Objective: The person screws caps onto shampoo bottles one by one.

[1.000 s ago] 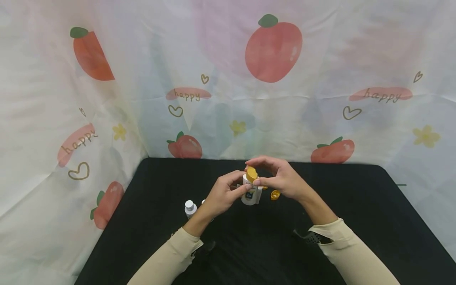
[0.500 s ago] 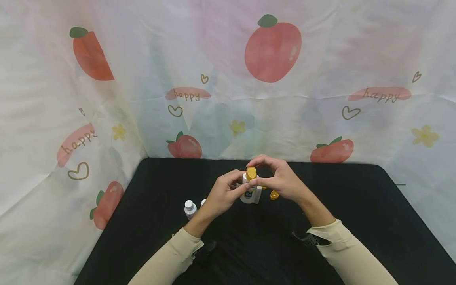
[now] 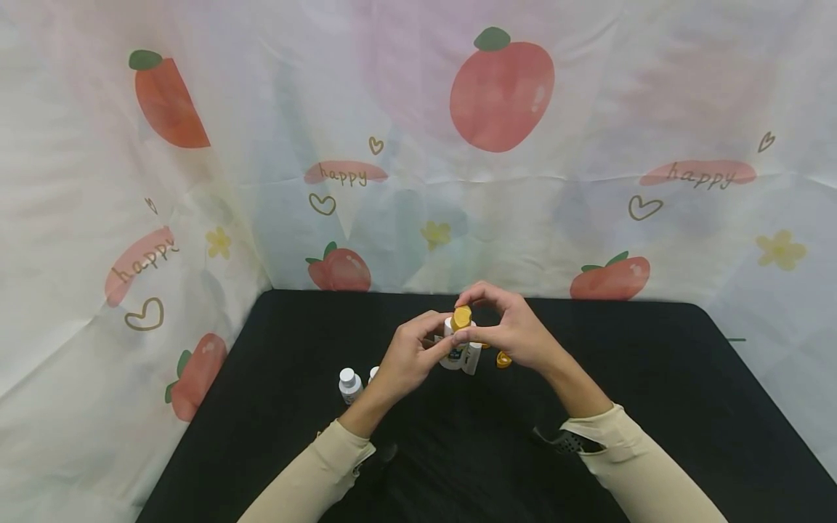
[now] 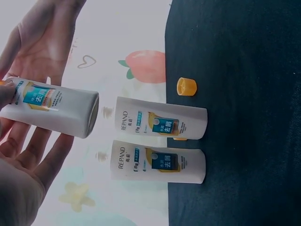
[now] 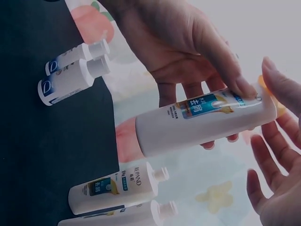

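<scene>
My left hand [image 3: 408, 356] grips a white shampoo bottle [image 5: 202, 120] with a blue and gold label, thumb lying along its front near the shoulder. The bottle is tilted and raised off the table. On its top is a yellow cap [image 3: 461, 317], which my right hand [image 3: 513, 328] pinches between thumb and fingers; in the right wrist view that cap is partly hidden by the thumb. Two more such shampoo bottles, an upper one [image 4: 162, 117] and a lower one [image 4: 160, 162] in the left wrist view, stand side by side without yellow caps, their nozzles bare.
A loose yellow cap [image 3: 503, 359] lies on the black table [image 3: 588, 465] right of the bottles, with another partly hidden behind them. Two smaller white bottles [image 5: 70, 77] with white caps stand at the left, near my left forearm. A fruit-print curtain [image 3: 405, 109] hangs behind the table.
My right fingers have shifted slightly up and around the yellow cap, and the cap has turned and straightened a little. My left hand has stayed almost still.
</scene>
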Motion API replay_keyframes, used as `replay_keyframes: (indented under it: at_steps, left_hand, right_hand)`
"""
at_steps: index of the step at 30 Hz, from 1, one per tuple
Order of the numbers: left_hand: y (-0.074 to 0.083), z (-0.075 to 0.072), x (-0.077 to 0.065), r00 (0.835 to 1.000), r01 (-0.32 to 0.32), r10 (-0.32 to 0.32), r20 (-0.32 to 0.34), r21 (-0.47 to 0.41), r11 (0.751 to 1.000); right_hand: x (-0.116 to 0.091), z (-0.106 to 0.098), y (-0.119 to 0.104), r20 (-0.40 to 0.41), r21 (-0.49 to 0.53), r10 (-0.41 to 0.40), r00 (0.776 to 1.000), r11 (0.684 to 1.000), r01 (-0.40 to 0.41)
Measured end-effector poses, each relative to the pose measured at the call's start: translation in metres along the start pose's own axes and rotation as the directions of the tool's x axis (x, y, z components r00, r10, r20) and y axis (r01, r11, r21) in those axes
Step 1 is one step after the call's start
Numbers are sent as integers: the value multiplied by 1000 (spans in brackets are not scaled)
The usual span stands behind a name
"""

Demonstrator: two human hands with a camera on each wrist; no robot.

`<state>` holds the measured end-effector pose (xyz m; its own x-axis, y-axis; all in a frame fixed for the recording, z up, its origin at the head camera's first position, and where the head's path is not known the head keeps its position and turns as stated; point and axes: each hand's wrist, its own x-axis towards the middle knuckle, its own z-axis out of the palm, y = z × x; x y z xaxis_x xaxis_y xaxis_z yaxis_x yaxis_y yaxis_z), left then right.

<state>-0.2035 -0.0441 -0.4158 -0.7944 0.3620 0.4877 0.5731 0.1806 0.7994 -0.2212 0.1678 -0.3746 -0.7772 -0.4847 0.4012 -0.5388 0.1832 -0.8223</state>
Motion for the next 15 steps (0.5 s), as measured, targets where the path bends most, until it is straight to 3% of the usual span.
replay_keyframes:
  at_steps: [7,15]
  left_hand:
    - [2,2,1,1000,-3,3,-26,-13,1000]
    - [6,-4,2,997,59,-60,-52,-20,998]
  right_hand:
    - [1,1,-1,-10,-25,17,1000,1000,-17]
    - [0,-7,-2,30,-63,28,999,998,-26]
